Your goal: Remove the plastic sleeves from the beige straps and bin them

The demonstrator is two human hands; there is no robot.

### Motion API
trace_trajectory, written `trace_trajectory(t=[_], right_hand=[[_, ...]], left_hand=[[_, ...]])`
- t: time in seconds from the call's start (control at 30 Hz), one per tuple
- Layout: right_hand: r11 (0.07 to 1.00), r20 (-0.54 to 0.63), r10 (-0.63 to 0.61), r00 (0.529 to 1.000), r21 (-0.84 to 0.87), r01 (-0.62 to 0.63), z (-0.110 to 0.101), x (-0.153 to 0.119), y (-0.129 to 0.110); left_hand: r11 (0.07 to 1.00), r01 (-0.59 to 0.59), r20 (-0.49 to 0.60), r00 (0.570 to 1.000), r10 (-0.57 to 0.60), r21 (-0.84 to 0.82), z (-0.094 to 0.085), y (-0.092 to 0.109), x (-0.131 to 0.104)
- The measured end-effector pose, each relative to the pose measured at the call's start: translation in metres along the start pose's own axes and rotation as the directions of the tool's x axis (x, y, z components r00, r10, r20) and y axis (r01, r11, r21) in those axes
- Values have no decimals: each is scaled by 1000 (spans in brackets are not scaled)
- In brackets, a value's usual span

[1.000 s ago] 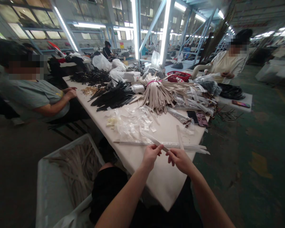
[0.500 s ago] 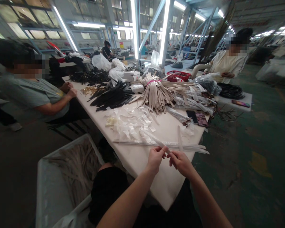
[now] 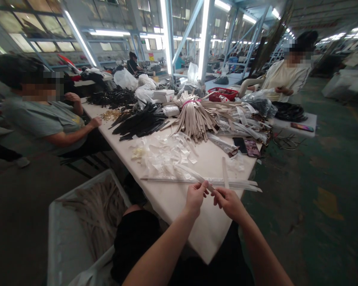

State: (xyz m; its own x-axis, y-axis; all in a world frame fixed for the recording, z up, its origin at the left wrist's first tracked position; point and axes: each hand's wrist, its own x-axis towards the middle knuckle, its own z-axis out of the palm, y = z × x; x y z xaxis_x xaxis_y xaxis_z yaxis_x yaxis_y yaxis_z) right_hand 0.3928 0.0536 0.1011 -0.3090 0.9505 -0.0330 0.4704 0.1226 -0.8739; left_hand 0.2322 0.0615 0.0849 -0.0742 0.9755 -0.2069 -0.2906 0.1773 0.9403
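Observation:
A pale flat strap (image 3: 193,173) runs from the table toward me and ends between my hands. My left hand (image 3: 197,195) pinches it between thumb and fingers. Close beside it, my right hand (image 3: 226,201) grips the strap's near end, thumb and index finger closed. The strap's very tip is hidden by my right fingers. Beneath and behind it, long clear-wrapped strips (image 3: 167,180) lie across the table. A short pale strip (image 3: 225,171) lies behind my right hand.
Crumpled white film pieces (image 3: 164,153) lie ahead on the table (image 3: 209,230). Beyond are black straps (image 3: 143,121), a tied beige strap bundle (image 3: 193,115) and a phone (image 3: 240,145). A crate (image 3: 55,226) of straps stands at left. Co-workers sit left and stand right.
My hands keep hold of the strap and barely shift. The co-worker at left has parted their hands, one raised and one lowered to the table edge.

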Motion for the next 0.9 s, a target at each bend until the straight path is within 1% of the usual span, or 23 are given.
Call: trace_trajectory(t=[0.13, 0.2, 0.27, 0.37, 0.47, 0.53, 0.57, 0.63, 0.7, 0.73, 0.8, 0.83, 0.87, 0.9], right_hand=[[1000, 1, -10, 1000, 14, 10, 3, 2, -8], [999, 7, -14, 1000, 46, 14, 4, 2, -11], [996, -11, -12, 1000, 89, 13, 4, 0, -12], [985, -89, 29, 996, 174, -14, 4, -2, -14], [975, -179, 56, 982, 222, -15, 6, 0, -17], [976, -219, 33, 975, 218, 16, 7, 1, -18], [976, -234, 23, 972, 215, 28, 8, 2, -19], [974, -258, 18, 966, 221, 40, 8, 2, -19], [971, -255, 11, 967, 233, 50, 6, 0, -18], [969, -233, -1, 973, 239, 59, 5, -1, -18], [962, -166, -33, 986, 261, 76, 2, -4, -18], [960, -135, -45, 990, 270, 81, 0, -6, -19], [959, -110, -56, 992, 272, 84, -1, -7, -19], [960, -92, -64, 994, 268, 86, -3, -9, -20]], left_hand=[[1000, -15, -9, 1000, 15, 28, 5, -4, -6], [998, -22, 15, 1000, 21, 53, 4, -2, -7], [993, -48, 34, 998, 44, 107, 3, 3, -7], [966, -153, 81, 987, 138, 209, 4, 13, -11], [912, -285, 158, 956, 247, 295, 9, 19, -18], [886, -325, 192, 942, 274, 330, 11, 21, -21], [887, -326, 207, 940, 270, 327, 10, 23, -22], [929, -275, 231, 948, 219, 247, 6, 27, -17], [987, -150, 232, 964, 133, 58, -2, 35, -8], [995, -77, 225, 970, 88, -59, -7, 41, -1], [962, 30, 212, 977, 29, -270, -17, 55, 13], [937, 42, 192, 981, 27, -346, -23, 64, 21], [915, 27, 162, 986, 42, -401, -29, 73, 29], [898, -13, 116, 991, 71, -441, -36, 82, 37]])
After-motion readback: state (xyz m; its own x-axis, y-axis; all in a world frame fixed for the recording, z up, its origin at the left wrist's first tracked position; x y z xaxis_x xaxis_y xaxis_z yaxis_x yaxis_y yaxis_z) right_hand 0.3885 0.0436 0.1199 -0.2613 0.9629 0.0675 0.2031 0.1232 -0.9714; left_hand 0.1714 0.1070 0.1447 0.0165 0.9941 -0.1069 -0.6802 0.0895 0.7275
